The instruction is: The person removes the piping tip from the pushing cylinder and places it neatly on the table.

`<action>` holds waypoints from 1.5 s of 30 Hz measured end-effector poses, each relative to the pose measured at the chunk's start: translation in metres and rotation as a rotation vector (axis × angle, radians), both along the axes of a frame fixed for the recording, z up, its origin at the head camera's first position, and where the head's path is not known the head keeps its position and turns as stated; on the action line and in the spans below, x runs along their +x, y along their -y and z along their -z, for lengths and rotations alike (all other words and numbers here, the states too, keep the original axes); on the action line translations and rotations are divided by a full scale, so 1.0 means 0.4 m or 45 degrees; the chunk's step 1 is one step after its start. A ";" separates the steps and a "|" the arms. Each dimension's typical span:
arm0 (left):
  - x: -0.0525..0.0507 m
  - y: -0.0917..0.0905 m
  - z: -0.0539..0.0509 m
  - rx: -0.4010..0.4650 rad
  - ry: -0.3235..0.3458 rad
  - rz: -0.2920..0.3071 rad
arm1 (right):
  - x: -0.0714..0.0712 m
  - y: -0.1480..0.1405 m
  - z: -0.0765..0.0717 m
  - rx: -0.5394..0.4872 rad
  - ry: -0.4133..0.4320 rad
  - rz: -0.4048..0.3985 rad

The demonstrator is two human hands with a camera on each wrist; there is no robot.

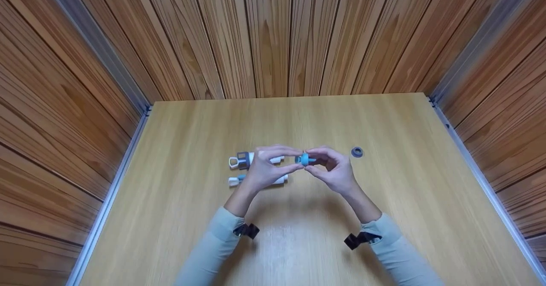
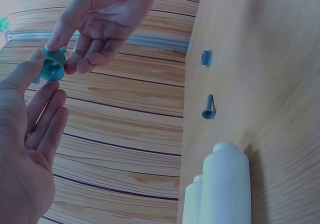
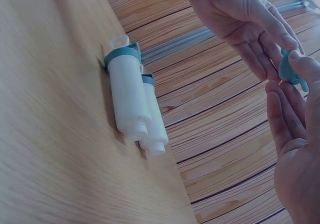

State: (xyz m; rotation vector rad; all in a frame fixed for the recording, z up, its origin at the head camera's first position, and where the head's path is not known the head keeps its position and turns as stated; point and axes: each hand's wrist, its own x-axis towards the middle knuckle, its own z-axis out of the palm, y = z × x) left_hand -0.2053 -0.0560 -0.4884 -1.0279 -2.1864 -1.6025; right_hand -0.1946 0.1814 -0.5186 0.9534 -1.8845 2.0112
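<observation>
Over the middle of the table my left hand (image 1: 268, 166) and right hand (image 1: 335, 169) meet at a small teal plastic piece (image 1: 305, 159). Thumb and fingers of each hand pinch it from its own side. In the left wrist view the teal piece (image 2: 52, 69) shows a round hollow opening. From the right wrist side, the piece (image 3: 290, 71) is partly covered by fingertips. Two white plastic bottles (image 3: 127, 94) lie on the table below and beside my left hand, which partly hides them from above. One has a teal collar (image 3: 123, 55) with a white loop.
A dark ring (image 1: 357, 151) lies on the table to the right of my right hand. Near it, a small funnel-shaped piece (image 2: 208, 111) shows in the left wrist view. Wooden plank walls (image 1: 273, 39) enclose the tabletop (image 1: 187, 128) at the back and sides.
</observation>
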 end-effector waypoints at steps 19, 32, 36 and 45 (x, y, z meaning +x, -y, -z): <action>0.001 0.013 0.009 -0.031 0.015 -0.024 | -0.009 -0.017 -0.003 0.038 -0.055 -0.005; 0.003 0.016 0.015 -0.034 0.023 -0.038 | -0.007 -0.016 -0.005 0.049 -0.042 0.012; 0.004 0.018 0.015 -0.037 0.032 -0.043 | -0.005 -0.019 -0.006 0.055 -0.038 0.010; 0.002 0.025 0.023 -0.028 -0.002 -0.066 | -0.010 -0.040 -0.004 0.036 -0.062 0.020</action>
